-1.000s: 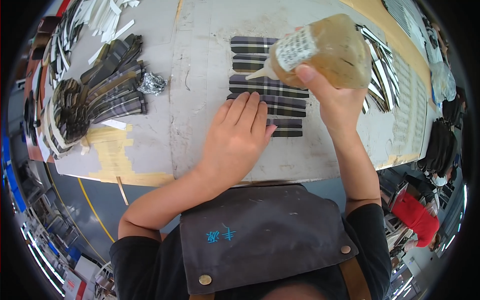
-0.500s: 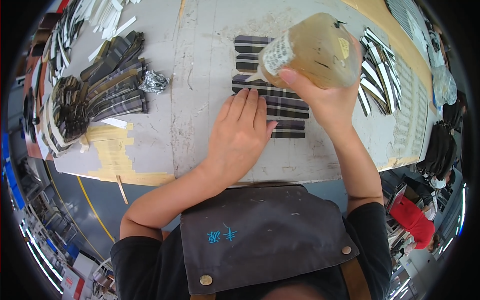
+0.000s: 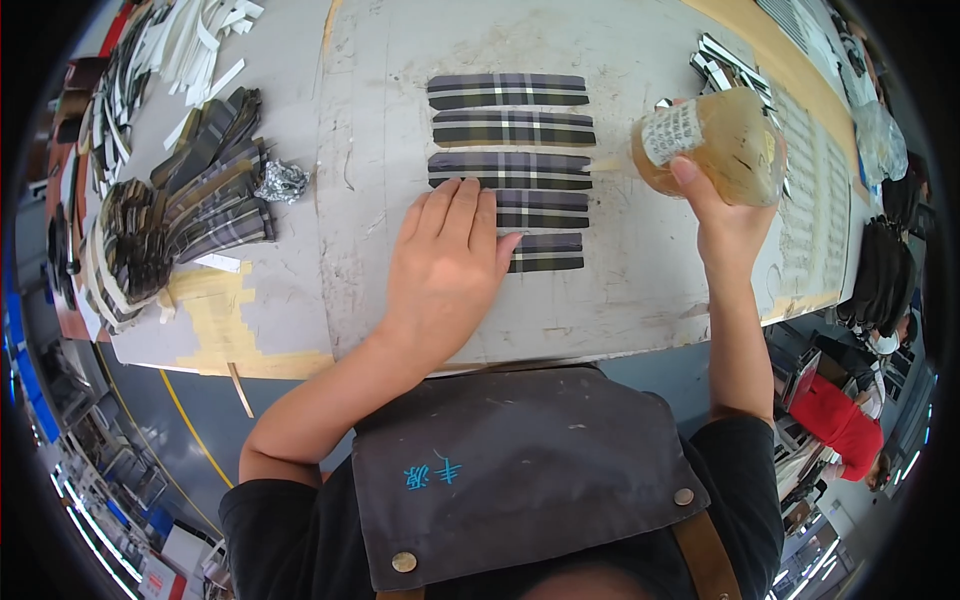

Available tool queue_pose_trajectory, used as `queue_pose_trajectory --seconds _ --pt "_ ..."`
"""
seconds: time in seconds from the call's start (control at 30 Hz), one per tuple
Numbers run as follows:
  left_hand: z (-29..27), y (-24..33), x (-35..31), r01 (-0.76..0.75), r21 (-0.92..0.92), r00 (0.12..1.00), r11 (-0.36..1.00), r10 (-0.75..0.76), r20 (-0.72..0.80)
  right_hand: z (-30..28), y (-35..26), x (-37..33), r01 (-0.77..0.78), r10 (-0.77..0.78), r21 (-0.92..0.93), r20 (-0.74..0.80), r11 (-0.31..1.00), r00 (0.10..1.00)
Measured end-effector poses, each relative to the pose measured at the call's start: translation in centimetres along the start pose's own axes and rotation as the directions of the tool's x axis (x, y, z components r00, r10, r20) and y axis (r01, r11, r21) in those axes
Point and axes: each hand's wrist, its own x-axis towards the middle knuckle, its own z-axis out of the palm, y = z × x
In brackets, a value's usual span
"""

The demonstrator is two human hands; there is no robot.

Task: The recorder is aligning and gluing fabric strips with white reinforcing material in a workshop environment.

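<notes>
Several plaid fabric strips [image 3: 510, 92] in grey, black and white lie in a column, one below another. My left hand [image 3: 440, 250] rests flat across the left part of the lower strips, fingers stretched out, hiding their left ends. My right hand [image 3: 727, 222] is wrapped round a squeeze bottle [image 3: 740, 140] of amber liquid with a paper label. The bottle is tilted on its side, and its pale narrow nozzle [image 3: 606, 164] points left at the right end of the third strip. Whether the nozzle touches the fabric, I cannot tell.
On the left of the worktable [image 3: 370, 300] are piled plaid strips [image 3: 225, 190], a crumpled foil ball [image 3: 282, 181] and white strips [image 3: 190, 45]. More black-and-white strips [image 3: 722, 62] lie behind the bottle. A person in red [image 3: 835, 425] is at the far right.
My right hand has carried the bottle rightward, its nozzle going from the third strip's left part to its right end. My left hand stays on the strips. The view has shifted slightly.
</notes>
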Motion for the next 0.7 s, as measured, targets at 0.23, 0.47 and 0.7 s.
queue_pose_trajectory --seconds 0.23,0.47,0.7 --pt "-0.4 0.1 0.0 0.015 -0.027 1.000 1.000 -0.014 0.020 1.5 -0.6 -0.1 -0.054 0.041 0.152 0.086 0.987 0.995" --pt "-0.2 0.2 -0.4 0.032 0.026 0.999 0.999 -0.032 0.019 8.6 -2.5 0.0 -0.033 -0.020 0.328 0.159 0.944 0.987" --pt "-0.2 0.4 -0.5 0.038 0.055 0.999 0.998 -0.040 0.025 10.1 -2.7 0.1 0.089 -0.138 0.247 0.190 0.965 0.972"
